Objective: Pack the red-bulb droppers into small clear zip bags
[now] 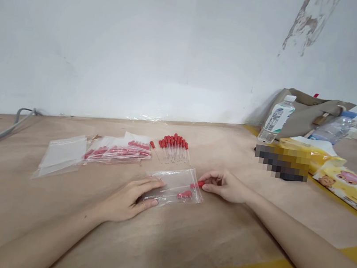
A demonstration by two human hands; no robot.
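Observation:
A clear zip bag (172,178) lies flat on the brown paper in front of me, with red-bulbed glass droppers (184,194) inside it. My left hand (131,198) holds the left end of this bag, thumb at the lower edge and fingers on top. At the bag's right end, my right hand (224,185) pinches the red bulb of a dropper (198,184), whose glass stem reaches into the bag. Behind it lies a fanned bunch of loose droppers (173,144). Filled bags (118,151) are stacked further left, beside flat bags with no red in them (64,152).
A grey cable (0,136) runs along the left. To the right stand a labelled water bottle (276,119), a blue-capped bottle (335,127) and a grey-brown bag (302,114). Yellow tissue packs (355,185) and a blurred dark object (280,163) lie nearby. A white wall closes the back.

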